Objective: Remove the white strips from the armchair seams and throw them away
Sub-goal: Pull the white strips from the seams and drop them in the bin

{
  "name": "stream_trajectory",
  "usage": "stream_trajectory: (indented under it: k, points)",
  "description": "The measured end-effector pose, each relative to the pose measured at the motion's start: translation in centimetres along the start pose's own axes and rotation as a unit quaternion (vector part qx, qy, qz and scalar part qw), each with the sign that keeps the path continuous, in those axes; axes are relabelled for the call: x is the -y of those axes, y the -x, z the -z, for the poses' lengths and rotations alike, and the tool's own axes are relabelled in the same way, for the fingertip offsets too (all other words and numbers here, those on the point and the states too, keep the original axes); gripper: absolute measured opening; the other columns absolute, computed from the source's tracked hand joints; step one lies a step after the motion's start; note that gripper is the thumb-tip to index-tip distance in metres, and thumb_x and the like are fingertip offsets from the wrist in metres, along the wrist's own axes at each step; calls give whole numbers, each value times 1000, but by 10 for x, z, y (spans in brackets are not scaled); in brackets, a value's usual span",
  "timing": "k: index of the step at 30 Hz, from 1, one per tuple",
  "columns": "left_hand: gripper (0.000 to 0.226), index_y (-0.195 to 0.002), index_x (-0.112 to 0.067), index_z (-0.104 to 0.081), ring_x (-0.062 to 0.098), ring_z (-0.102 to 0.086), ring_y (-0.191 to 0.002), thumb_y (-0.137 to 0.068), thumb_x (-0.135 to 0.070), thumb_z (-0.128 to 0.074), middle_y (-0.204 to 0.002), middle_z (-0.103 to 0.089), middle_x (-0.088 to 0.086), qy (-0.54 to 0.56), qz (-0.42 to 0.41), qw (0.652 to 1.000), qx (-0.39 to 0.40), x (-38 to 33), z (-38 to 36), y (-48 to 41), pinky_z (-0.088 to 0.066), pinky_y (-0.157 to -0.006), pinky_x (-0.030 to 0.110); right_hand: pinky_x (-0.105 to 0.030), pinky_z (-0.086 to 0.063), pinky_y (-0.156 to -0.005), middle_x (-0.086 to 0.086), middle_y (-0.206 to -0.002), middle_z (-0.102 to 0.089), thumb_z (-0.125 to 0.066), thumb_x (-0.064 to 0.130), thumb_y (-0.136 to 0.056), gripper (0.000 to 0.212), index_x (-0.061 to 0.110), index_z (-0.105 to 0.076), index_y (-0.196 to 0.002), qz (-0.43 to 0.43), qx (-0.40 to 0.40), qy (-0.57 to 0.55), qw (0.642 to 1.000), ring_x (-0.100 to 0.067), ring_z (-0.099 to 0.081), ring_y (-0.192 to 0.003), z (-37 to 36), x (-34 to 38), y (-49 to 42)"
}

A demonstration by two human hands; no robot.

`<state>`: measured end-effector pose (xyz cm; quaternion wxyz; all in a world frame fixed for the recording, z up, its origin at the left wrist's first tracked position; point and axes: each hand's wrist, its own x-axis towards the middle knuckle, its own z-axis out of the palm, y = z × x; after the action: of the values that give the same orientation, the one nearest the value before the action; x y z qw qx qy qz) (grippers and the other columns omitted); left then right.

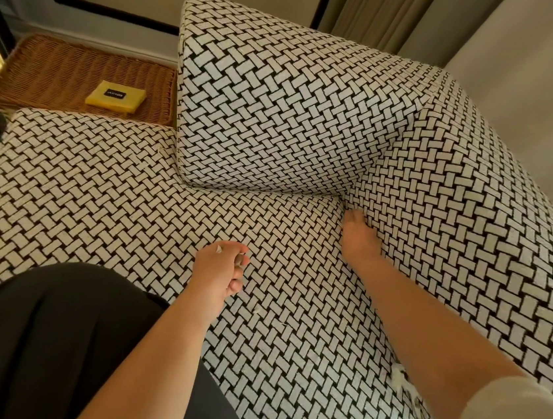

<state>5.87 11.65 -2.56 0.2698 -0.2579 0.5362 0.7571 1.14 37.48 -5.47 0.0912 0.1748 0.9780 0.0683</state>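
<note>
- right hand (360, 236) digs into the armchair seam (341, 200); i cannot tell its hold.
- left of it, left hand (221, 270) curls round a white strip (219, 248).

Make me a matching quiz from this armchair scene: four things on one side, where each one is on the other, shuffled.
1 left hand
2 right hand
3 yellow packet
4 back cushion

A in the wicker tray
B at the seam beside the armrest
C on the seat's far side
D above the seat, pinching white scraps

Pairs: 1-D, 2-B, 3-A, 4-C
</note>
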Motion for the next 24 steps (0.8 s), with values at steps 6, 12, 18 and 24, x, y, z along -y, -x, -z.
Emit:
stream_trajectory:
  k: [6,12,18,24]
  points:
    - [15,-89,-6,-60,7,-35,-43,-93,-7,-46,-63,-51,2,-11,-4,1000,5,-1,3,3,-26,-38,17,-40,-48,-93,-15,-135,-39,-44,-1,-87,47,3,-39,-133,-4,37,-61,997,-31,-51,-113,-3,0,-8]
    - [16,-89,-6,-60,6,-35,-41,-94,-8,-45,-63,-52,2,-12,-10,1000,5,-2,5,8,-25,-37,16,-41,-49,-91,-20,-128,-42,-37,7,-91,32,-2,-48,-120,-51,88,-87,991,-32,-52,-108,4,7,-14]
    - [14,-86,-6,-60,5,-36,-39,-93,-8,-48,-63,-52,1,-11,-9,1000,0,-4,8,12,-27,-34,14,-41,-46,-95,-20,-141,-32,-36,9,-91,48,-4,-31,-137,-123,144,-79,979,-33,-48,-117,14,17,-19]
    - [15,-85,-7,-60,6,-36,-41,-94,-8,-47,-63,-52,2,-15,-10,1000,-5,-4,8,12,-27,-36,16,-40,-35,-104,-17,-144,-33,-16,31,-99,52,9,-23,-145,-162,181,-152,958,-31,-38,-127,21,16,-26]
